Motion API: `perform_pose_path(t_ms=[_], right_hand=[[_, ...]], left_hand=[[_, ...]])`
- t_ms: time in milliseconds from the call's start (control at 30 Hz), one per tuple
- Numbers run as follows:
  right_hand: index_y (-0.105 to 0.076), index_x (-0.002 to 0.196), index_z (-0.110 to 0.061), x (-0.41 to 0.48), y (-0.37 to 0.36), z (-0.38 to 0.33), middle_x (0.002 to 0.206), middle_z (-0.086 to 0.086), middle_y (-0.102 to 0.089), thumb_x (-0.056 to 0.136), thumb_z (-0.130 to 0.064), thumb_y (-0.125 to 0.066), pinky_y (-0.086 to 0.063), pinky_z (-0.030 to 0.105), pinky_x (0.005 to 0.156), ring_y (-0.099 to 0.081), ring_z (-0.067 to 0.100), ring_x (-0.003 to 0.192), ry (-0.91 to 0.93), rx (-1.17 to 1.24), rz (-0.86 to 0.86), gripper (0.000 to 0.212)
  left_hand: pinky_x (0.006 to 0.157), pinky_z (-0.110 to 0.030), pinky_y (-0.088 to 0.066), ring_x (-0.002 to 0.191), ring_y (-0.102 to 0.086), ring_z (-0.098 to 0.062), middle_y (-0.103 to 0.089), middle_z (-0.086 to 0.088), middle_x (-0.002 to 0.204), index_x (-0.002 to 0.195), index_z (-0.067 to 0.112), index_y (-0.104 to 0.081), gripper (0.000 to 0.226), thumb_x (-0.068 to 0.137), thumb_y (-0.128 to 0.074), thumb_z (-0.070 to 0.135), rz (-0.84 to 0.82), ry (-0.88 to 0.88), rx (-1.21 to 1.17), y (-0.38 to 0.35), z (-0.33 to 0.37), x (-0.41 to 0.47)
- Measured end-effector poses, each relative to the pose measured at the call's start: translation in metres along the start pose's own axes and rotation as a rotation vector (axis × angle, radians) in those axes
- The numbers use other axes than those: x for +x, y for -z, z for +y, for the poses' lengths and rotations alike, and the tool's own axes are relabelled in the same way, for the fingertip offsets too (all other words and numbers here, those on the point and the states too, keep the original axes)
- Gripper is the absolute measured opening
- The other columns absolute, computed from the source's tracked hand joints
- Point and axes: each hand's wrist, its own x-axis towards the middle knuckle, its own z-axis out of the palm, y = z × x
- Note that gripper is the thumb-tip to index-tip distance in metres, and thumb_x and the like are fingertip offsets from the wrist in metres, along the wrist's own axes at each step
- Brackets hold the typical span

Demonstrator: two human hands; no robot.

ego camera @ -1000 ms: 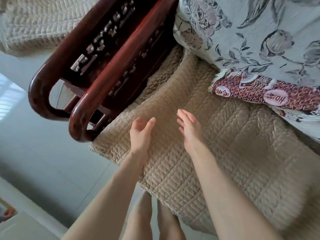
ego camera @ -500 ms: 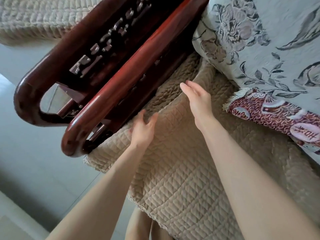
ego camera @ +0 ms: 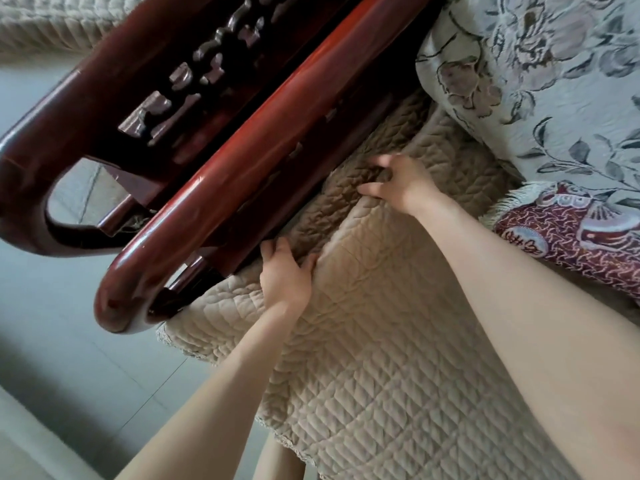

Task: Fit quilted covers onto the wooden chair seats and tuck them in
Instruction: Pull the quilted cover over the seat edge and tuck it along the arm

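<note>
A beige quilted cover point(ego camera: 398, 358) lies over the seat of a dark red wooden chair, its left edge bunched up against the armrest point(ego camera: 242, 161). My left hand point(ego camera: 284, 275) presses into the fold of the cover right under the armrest, its fingertips hidden in the gap. Farther back along the same fold, my right hand point(ego camera: 401, 185) grips the bunched cover with curled fingers. The cover's scalloped front edge hangs over the seat front.
A floral grey cushion point(ego camera: 554, 81) leans at the back right, with a red patterned cushion point(ego camera: 571, 233) below it on the seat. A second carved armrest point(ego camera: 121, 98) stands close on the left, another quilted cover point(ego camera: 45, 26) beyond it. Pale tiled floor point(ego camera: 69, 334) lies lower left.
Both hands have moved from hovering above the cover to the fold beside the armrest. The left hand now presses in, and the right hand's fingers have curled onto the bunched fabric.
</note>
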Motion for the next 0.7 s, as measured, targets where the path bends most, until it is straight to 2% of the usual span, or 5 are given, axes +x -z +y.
perform_pose_path(t_ms=[133, 400, 500, 567, 700], right_hand=[[-0.052, 0.137, -0.033, 0.011, -0.008, 0.004, 0.159, 0.005, -0.019, 0.086, -0.038, -0.071, -0.032, 0.032, 0.110, -0.040, 0.029, 0.136, 0.040, -0.135, 0.025, 0.055], [-0.074, 0.105, -0.022, 0.021, -0.002, -0.004, 0.112, 0.003, -0.057, 0.090, -0.034, -0.065, -0.037, 0.024, 0.081, -0.057, 0.023, 0.105, 0.226, -0.140, 0.202, 0.021], [-0.074, 0.097, -0.012, 0.018, 0.006, -0.023, 0.097, 0.007, -0.065, 0.087, -0.023, -0.065, -0.049, 0.036, 0.081, -0.063, 0.027, 0.090, 0.399, 0.044, 0.317, 0.017], [-0.075, 0.090, -0.009, 0.019, 0.014, -0.038, 0.089, 0.003, -0.066, 0.085, -0.018, -0.064, -0.050, 0.031, 0.077, -0.064, 0.023, 0.084, 0.451, 0.178, 0.396, 0.015], [-0.073, 0.087, -0.006, 0.027, 0.017, -0.053, 0.088, 0.005, -0.067, 0.086, -0.016, -0.063, -0.050, 0.030, 0.077, -0.064, 0.022, 0.083, 0.477, 0.190, 0.390, 0.014]], left_hand=[[0.091, -0.041, -0.041, 0.100, -0.055, -0.038, -0.043, -0.014, 0.128, 0.116, 0.006, -0.058, 0.025, 0.094, -0.055, 0.018, 0.103, 0.006, -0.026, -0.011, -0.004, 0.003], [0.076, -0.003, -0.033, 0.080, -0.048, 0.005, -0.044, 0.007, 0.109, 0.098, 0.019, -0.064, 0.006, 0.094, -0.060, 0.022, 0.411, -0.067, -0.390, 0.012, 0.003, -0.020], [0.086, -0.008, -0.038, 0.087, -0.050, 0.000, -0.044, 0.004, 0.112, 0.109, 0.009, -0.065, 0.020, 0.093, -0.062, 0.019, 0.487, -0.078, -0.459, 0.021, 0.007, -0.022], [0.088, -0.005, -0.037, 0.087, -0.051, 0.002, -0.042, 0.005, 0.114, 0.116, 0.008, -0.063, 0.024, 0.094, -0.060, 0.019, 0.479, -0.085, -0.458, 0.024, 0.010, -0.024], [0.102, -0.033, -0.042, 0.107, -0.054, -0.013, -0.041, 0.004, 0.126, 0.127, 0.012, -0.054, 0.030, 0.097, -0.052, 0.015, 0.399, -0.121, -0.419, 0.017, 0.007, -0.029]])
